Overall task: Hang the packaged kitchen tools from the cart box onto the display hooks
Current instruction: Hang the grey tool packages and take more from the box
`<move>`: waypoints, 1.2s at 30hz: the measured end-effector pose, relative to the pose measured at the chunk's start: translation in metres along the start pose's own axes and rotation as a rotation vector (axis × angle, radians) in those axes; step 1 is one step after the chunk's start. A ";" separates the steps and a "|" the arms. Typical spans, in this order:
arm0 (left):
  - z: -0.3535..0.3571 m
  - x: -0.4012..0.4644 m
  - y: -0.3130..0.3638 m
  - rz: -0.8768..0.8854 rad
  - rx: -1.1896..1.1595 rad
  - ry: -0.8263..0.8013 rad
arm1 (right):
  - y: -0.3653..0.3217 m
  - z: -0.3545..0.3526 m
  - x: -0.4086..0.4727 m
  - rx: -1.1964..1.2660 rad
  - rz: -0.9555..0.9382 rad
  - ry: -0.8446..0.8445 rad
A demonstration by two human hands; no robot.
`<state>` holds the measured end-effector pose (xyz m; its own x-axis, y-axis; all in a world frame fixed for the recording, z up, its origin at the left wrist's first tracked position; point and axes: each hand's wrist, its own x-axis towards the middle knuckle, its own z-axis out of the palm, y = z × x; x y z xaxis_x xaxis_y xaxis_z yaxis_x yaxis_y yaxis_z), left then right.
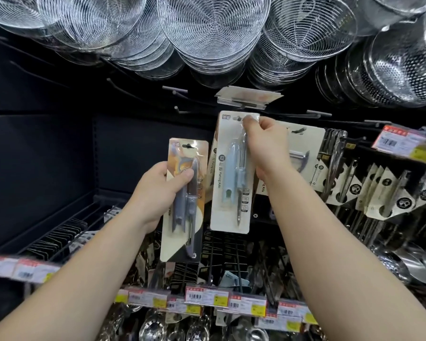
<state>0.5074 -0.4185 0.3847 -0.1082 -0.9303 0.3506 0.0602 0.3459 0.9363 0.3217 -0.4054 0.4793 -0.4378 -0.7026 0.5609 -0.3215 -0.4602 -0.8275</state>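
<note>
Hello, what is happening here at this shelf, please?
A person is stocking a shop display. The right hand pinches the top of a peeler pack, holding its hang hole up near a hook. The left hand grips a second pack, waiting lower down. Wire strainers hang above.

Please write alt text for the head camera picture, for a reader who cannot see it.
A right hand pinches the top of a packaged paring knife near a display hook, while the left hand grips a second packaged peeler. Wire strainers hang above.
</note>
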 end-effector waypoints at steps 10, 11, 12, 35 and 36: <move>-0.009 -0.003 -0.006 -0.024 0.009 -0.013 | 0.020 0.012 0.013 -0.157 0.036 0.055; -0.010 -0.003 -0.006 -0.018 0.017 -0.012 | 0.020 0.012 0.013 -0.187 0.021 0.074; -0.011 -0.002 -0.006 -0.013 0.025 -0.012 | 0.020 0.013 0.012 -0.222 0.013 0.091; 0.031 -0.008 0.002 0.017 -0.036 -0.220 | 0.021 -0.004 -0.069 -0.051 0.080 -0.151; 0.035 -0.008 0.004 0.028 -0.035 -0.229 | 0.019 -0.006 -0.067 -0.041 0.081 -0.153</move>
<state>0.4739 -0.4052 0.3857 -0.3284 -0.8670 0.3748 0.1003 0.3626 0.9265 0.3404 -0.3639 0.4260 -0.3315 -0.8125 0.4795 -0.3253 -0.3786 -0.8665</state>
